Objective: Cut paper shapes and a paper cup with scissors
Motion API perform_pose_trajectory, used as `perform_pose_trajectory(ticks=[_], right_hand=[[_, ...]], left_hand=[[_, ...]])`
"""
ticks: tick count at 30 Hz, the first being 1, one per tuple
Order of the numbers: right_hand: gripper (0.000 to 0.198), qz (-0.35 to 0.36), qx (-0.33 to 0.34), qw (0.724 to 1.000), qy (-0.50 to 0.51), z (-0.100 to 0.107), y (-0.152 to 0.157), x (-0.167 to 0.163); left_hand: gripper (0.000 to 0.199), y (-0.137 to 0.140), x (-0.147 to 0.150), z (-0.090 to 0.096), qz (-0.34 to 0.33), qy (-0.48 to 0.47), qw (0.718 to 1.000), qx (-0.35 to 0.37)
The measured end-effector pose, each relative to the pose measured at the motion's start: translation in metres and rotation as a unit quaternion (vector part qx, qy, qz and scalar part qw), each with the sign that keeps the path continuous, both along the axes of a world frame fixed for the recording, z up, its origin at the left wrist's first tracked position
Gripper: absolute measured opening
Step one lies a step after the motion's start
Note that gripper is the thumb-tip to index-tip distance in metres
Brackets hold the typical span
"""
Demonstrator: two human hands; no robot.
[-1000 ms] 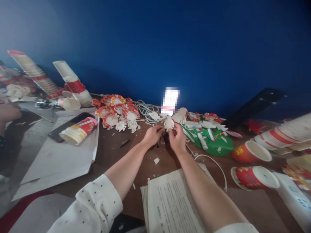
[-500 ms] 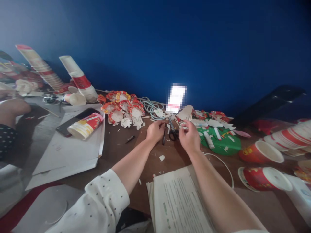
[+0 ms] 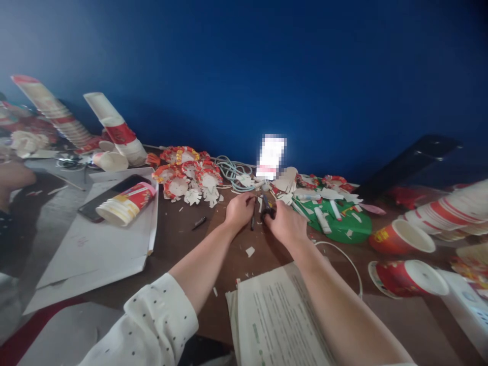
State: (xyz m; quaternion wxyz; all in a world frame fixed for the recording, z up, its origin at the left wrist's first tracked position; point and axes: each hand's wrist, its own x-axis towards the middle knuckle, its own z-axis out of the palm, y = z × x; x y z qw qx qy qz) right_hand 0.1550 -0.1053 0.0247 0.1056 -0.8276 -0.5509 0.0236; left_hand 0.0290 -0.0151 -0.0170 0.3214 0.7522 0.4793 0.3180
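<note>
My right hand (image 3: 287,222) has its thumb and fingers closed on the black handles of a pair of scissors (image 3: 266,206), which lies low over the brown table with its blades pointing away. To its left, my left hand (image 3: 239,211) is curled with the fingertips together; what they pinch, if anything, is too small to make out. A dark pen (image 3: 252,219) lies just beside the left fingers. Another black pen (image 3: 199,222) rests farther left. Small paper scraps (image 3: 250,251) are scattered below both hands.
Red-edged cut paper-cup pieces (image 3: 190,173) pile up behind, beside coiled cable (image 3: 231,170) and a lit phone (image 3: 271,155). Markers and scraps cover a green sheet (image 3: 354,231) at right, near paper cups (image 3: 400,236). Printed papers (image 3: 274,315) lie in front. Another person's arm (image 3: 15,180) shows far left.
My right hand has moved left and down onto the scissors' handles and closed on them. My left hand stays curled near the pen. The view has shifted slightly.
</note>
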Motion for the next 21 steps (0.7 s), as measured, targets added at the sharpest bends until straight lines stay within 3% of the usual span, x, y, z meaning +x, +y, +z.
perform_pose_trajectory(ticks=[3, 6, 8, 13, 18, 21], right_hand=[[0.033, -0.007, 0.139, 0.985, 0.1, -0.005, 0.002, 0.001], [0.034, 0.051, 0.272, 0.934, 0.227, -0.016, 0.005, -0.001], [0.034, 0.093, 0.315, 0.898, 0.292, -0.025, 0.007, -0.005], [0.044, 0.121, 0.31, 0.872, 0.359, -0.046, 0.017, -0.01], [0.044, 0.14, 0.302, 0.877, 0.347, -0.051, 0.022, -0.006], [0.042, 0.147, 0.297, 0.883, 0.332, -0.051, 0.023, -0.004]], left_hand=[[0.025, 0.001, 0.0, -0.002, 0.003, -0.029, 1.0, -0.006], [0.024, 0.001, 0.0, -0.003, -0.003, -0.058, 0.998, -0.002], [0.024, 0.001, -0.001, -0.003, -0.009, -0.068, 0.998, 0.0], [0.023, -0.001, -0.002, -0.001, -0.018, -0.055, 0.998, 0.004], [0.022, 0.0, -0.001, -0.002, -0.002, -0.072, 0.997, 0.009], [0.02, -0.001, -0.003, 0.005, 0.074, -0.15, 0.984, -0.06]])
